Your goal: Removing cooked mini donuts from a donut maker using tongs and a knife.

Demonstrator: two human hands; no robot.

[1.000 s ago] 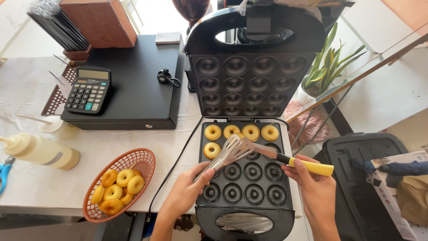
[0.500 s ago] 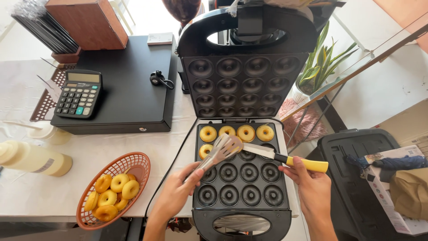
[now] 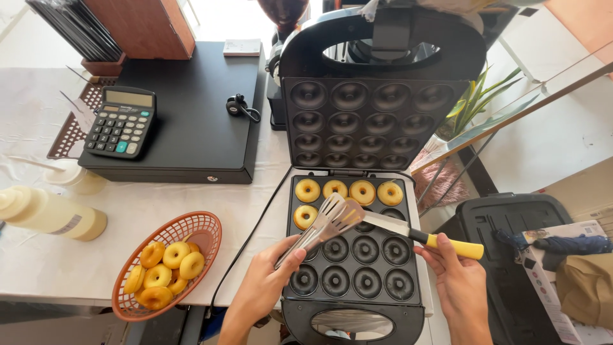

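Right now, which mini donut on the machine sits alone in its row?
The donut at the second row's left end, beside the tongs; the other four fill the back row.

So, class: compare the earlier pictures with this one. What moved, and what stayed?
The left hand has closed on the metal tongs, which were untouched before. The right hand still holds the yellow-handled knife. Five doughnuts stay in the maker, the rest in the basket.

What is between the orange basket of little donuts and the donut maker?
In the head view, a black power cord runs down the white table between the orange basket and the donut maker. The left hand reaches across lower down.
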